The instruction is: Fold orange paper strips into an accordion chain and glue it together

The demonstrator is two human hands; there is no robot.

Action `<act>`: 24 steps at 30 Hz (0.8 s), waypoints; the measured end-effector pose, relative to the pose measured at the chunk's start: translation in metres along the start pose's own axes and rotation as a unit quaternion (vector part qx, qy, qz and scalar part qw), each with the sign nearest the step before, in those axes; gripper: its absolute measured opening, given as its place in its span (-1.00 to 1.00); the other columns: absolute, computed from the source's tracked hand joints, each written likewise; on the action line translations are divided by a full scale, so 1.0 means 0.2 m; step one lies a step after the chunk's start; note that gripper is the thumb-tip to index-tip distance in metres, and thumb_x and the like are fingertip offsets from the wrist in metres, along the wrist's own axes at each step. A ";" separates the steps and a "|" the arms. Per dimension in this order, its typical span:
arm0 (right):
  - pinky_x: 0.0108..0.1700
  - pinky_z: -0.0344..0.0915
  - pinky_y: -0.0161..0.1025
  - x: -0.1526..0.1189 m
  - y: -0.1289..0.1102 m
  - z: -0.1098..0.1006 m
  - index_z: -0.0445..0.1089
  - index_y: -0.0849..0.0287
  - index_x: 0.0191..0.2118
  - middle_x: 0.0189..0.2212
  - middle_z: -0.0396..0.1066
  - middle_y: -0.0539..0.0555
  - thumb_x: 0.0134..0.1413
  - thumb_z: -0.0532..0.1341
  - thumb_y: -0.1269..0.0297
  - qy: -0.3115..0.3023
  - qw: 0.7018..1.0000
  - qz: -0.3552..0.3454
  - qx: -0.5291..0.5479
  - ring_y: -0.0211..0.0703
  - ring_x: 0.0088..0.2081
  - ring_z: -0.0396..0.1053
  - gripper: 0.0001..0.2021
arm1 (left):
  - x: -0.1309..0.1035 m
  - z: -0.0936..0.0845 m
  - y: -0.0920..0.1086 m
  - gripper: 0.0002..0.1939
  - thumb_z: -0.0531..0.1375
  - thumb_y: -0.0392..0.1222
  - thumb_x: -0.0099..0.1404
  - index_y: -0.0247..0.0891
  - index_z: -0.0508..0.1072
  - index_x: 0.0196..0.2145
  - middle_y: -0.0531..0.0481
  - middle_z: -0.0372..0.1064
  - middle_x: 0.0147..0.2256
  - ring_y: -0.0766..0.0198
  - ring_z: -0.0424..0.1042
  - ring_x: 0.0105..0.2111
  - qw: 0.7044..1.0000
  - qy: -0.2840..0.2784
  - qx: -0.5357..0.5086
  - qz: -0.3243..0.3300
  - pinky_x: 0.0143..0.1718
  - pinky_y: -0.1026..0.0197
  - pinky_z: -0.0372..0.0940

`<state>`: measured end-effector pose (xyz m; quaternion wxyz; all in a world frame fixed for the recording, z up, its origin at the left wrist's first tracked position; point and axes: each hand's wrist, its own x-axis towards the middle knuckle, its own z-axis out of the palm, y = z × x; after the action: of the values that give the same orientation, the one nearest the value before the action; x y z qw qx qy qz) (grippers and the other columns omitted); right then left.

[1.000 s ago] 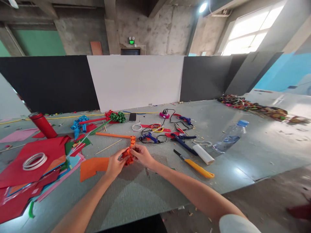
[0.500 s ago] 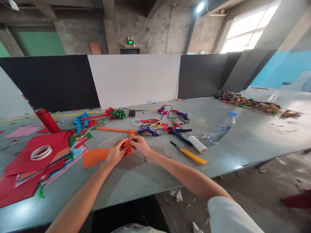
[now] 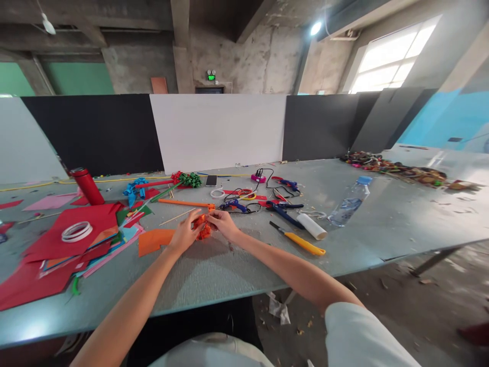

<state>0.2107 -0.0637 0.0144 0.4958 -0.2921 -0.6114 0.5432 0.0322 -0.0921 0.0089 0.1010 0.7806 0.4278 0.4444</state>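
An orange piece of folded, curled paper is between my two hands, just above the table. My left hand has its fingers curved round the left side of the paper. From the other side, my right hand pinches its upper edge between thumb and fingers; the fingertips partly hide it. Directly behind lies a thin orange paper-wrapped stick, its right end close to the curled paper. A flat orange paper sheet rests beside my left wrist.
Red paper sheets bear white tape rolls at left, near a red flask. Rightward are a blue glue gun, dark-handled pliers, a yellow-handled knife, a white roll and a water bottle. Paper flowers lie behind.
The camera view has tilted up and shifted slightly left. My left hand's fingers have lifted and spread a little on the orange paper; my right hand keeps its pinch.
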 end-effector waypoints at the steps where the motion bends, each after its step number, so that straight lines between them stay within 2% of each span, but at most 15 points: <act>1: -0.57 -0.01 -0.36 0.00 0.00 0.00 0.38 0.22 -0.44 -0.64 0.27 -0.09 -0.07 0.34 -0.08 0.007 1.000 -0.002 0.000 -0.37 -0.62 0.12 -0.59 | 0.00 0.00 0.01 -0.58 0.18 -0.10 0.35 -0.13 0.26 0.13 -0.10 0.50 -0.01 0.16 0.49 0.00 1.000 0.007 -0.002 -0.004 0.00 0.12 0.38; 7: -0.57 -0.01 -0.36 -0.01 0.00 -0.01 0.35 0.21 -0.46 -0.65 0.24 -0.10 -0.03 0.33 -0.05 0.004 1.000 -0.016 0.002 -0.37 -0.63 0.10 -0.62 | 0.00 0.00 0.00 -0.80 0.16 -0.10 0.37 -0.18 0.39 -0.08 -0.06 0.53 -0.19 0.21 0.53 -0.20 0.998 0.009 0.043 0.041 -0.12 0.20 0.39; 10: -0.57 0.01 -0.36 -0.01 0.01 -0.02 0.36 0.21 -0.45 -0.64 0.24 -0.10 -0.04 0.33 -0.06 0.001 1.000 -0.017 0.000 -0.36 -0.62 0.11 -0.61 | 0.00 0.00 -0.01 -0.79 0.16 -0.11 0.38 -0.17 0.40 -0.07 -0.07 0.53 -0.19 0.20 0.53 -0.18 0.997 0.014 0.053 0.055 -0.09 0.18 0.39; 14: -0.57 0.02 -0.36 0.00 0.01 -0.01 0.36 0.20 -0.45 -0.64 0.25 -0.10 -0.05 0.34 -0.08 0.004 1.000 -0.006 -0.002 -0.35 -0.62 0.14 -0.61 | 0.00 0.00 -0.01 -0.77 0.12 -0.13 0.40 -0.14 0.40 -0.01 -0.09 0.52 -0.09 0.18 0.50 -0.07 0.995 0.002 0.055 0.085 0.00 0.13 0.36; 17: -0.58 0.02 -0.36 0.00 0.01 -0.01 0.36 0.20 -0.45 -0.64 0.26 -0.09 -0.05 0.34 -0.08 0.005 1.000 -0.005 0.006 -0.35 -0.62 0.13 -0.61 | 0.00 0.00 -0.01 -0.77 0.14 -0.11 0.39 -0.14 0.40 -0.03 -0.09 0.52 -0.10 0.18 0.50 -0.09 0.996 0.006 0.053 0.067 -0.02 0.13 0.37; 20: -0.58 0.01 -0.36 0.00 0.01 -0.01 0.36 0.20 -0.44 -0.64 0.25 -0.10 -0.04 0.33 -0.08 0.003 1.000 -0.010 0.008 -0.36 -0.62 0.11 -0.61 | 0.00 0.00 0.00 -0.84 0.15 -0.09 0.38 -0.16 0.42 -0.15 -0.08 0.53 -0.17 0.20 0.52 -0.18 0.998 0.013 0.048 0.041 -0.09 0.16 0.38; 22: -0.58 0.01 -0.36 0.00 0.01 -0.01 0.35 0.19 -0.44 -0.65 0.23 -0.11 -0.04 0.33 -0.10 0.003 1.000 -0.014 -0.001 -0.36 -0.63 0.10 -0.60 | 0.00 0.00 0.00 -0.86 0.14 -0.09 0.38 -0.16 0.43 -0.22 -0.08 0.53 -0.16 0.21 0.52 -0.17 0.998 0.010 0.042 0.045 -0.07 0.17 0.37; 24: -0.58 0.01 -0.36 0.00 0.01 -0.01 0.35 0.19 -0.45 -0.66 0.22 -0.11 -0.05 0.32 -0.12 0.003 1.000 -0.019 -0.012 -0.36 -0.63 0.10 -0.58 | 0.01 0.00 0.00 -0.86 0.14 -0.09 0.37 -0.16 0.44 -0.21 -0.07 0.53 -0.16 0.21 0.51 -0.15 0.998 0.016 0.037 0.041 -0.06 0.17 0.36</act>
<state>0.2122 -0.0628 0.0129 0.5047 -0.2880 -0.6216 0.5253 0.0327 -0.0914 0.0098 0.0468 0.7933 0.4133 0.4445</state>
